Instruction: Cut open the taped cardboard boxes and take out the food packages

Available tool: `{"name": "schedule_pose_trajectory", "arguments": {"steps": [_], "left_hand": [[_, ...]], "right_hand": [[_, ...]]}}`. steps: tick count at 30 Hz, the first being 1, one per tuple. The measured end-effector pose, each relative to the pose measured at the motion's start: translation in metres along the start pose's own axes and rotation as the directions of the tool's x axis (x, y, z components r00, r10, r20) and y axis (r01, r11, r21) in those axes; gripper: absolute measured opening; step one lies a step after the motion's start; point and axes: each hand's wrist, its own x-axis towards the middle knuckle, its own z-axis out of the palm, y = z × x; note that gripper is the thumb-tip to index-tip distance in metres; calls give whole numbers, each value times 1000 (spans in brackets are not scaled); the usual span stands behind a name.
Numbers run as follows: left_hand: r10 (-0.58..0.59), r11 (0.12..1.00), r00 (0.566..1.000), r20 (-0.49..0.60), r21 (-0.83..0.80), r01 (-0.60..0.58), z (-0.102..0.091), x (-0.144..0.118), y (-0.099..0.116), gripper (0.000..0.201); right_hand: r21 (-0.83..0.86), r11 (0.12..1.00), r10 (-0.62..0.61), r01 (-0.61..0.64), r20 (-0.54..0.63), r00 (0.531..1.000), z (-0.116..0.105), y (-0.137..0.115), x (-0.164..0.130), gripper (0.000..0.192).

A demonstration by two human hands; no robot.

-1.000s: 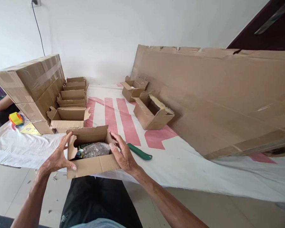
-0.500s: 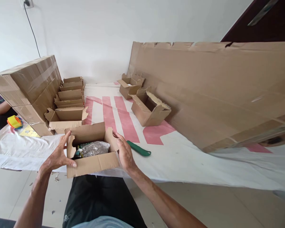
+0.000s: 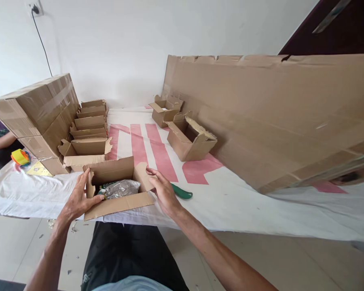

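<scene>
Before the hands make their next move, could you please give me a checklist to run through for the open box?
1. Left hand on the open box: ok, at its left end.
2. Right hand at the right flap: ok.
3. Clear plastic packet inside the open box: ok.
4. Front flap shut: not ok, it leans outward.
5. Green item apart from the right hand: cannot tell, the hand partly hides it.
</scene>
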Motion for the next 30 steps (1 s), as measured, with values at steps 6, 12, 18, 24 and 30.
{"name": "schedule_pose_trajectory", "arguments": {"steps": [6,12,18,24,30], "left_hand": [[-52,988,972,-231,-155,16,15,-13,-7,72],[272,955,882,-386,220,-198,10,-21,11,42],[209,960,915,-345,249,-125,8,-21,19,33],[112,974,899,-424,225,-15,7,-39,0,35],[39,900,979,-202,433,54,-18,-47,1,58]], "right_hand": [[-173,965,-195,197,32,980,-3,-27,7,60],[-513,483,-624,710,367,689,-3,-56,11,31],[-567,319,-498,759,581,644,-12,-64,17,36],[-611,271,-452,743,601,659,-19,-62,16,36],[-616,67,-256,785,749,611,-1,-93,20,26]]}}
